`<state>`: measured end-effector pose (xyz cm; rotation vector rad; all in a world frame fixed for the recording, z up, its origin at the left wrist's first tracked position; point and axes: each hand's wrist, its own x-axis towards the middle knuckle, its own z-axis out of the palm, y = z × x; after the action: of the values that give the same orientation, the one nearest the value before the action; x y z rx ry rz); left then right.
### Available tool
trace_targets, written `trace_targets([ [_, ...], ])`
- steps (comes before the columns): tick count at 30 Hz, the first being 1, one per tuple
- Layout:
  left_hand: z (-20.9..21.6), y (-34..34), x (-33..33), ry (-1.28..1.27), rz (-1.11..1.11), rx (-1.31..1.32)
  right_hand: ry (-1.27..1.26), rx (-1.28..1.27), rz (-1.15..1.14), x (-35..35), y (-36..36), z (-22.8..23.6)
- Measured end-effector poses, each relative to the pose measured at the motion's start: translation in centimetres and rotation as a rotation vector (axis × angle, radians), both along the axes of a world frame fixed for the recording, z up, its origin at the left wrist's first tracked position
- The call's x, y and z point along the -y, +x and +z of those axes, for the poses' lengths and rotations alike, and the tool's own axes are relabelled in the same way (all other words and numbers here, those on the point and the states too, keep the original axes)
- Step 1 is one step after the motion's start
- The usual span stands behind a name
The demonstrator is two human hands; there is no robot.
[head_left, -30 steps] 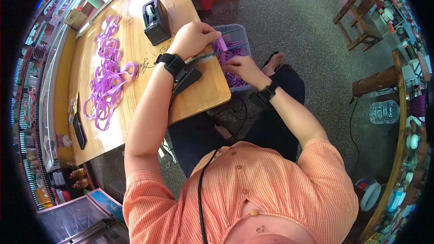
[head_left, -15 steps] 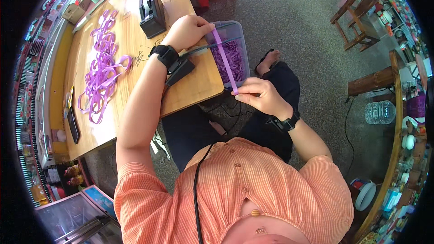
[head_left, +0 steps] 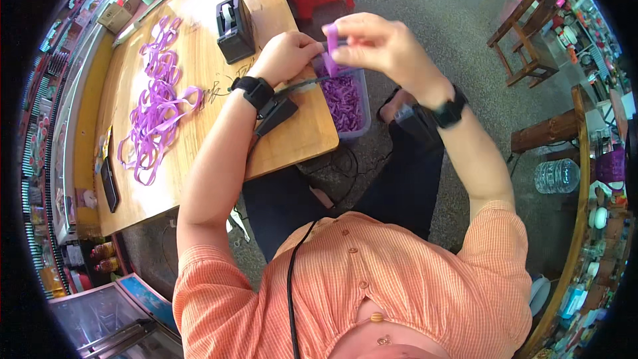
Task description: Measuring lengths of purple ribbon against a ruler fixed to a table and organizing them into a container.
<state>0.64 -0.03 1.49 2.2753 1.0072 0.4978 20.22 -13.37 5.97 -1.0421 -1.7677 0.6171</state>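
At upper centre, the left hand [head_left: 287, 58] is pinching and the blurred right hand [head_left: 389, 45] is gripping a purple ribbon strip [head_left: 330, 65] over the plastic bin [head_left: 355, 134], where it could be dropping among the purple scraps [head_left: 343, 103] if either pinch is loosening.

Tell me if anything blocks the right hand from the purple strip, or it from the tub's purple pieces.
Nothing visible parts the right hand from the purple strip: they touch. Toward the purple pieces in the tub, a thin dark bar juts past the table near the strip's lower end; whether directly beneath is unclear.
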Motion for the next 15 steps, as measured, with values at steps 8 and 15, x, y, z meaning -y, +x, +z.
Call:
trace_targets([
  [8, 0.7, -1.9, 0.0, -0.147, 0.159, 0.335, -0.305, -0.209, -0.062, -10.2, 0.5, -4.8],
  [15, 0.6, -2.1, -0.2, -0.044, 0.106, 0.318, -0.321, -0.166, -0.084, -11.2, -0.1, -7.4],
])
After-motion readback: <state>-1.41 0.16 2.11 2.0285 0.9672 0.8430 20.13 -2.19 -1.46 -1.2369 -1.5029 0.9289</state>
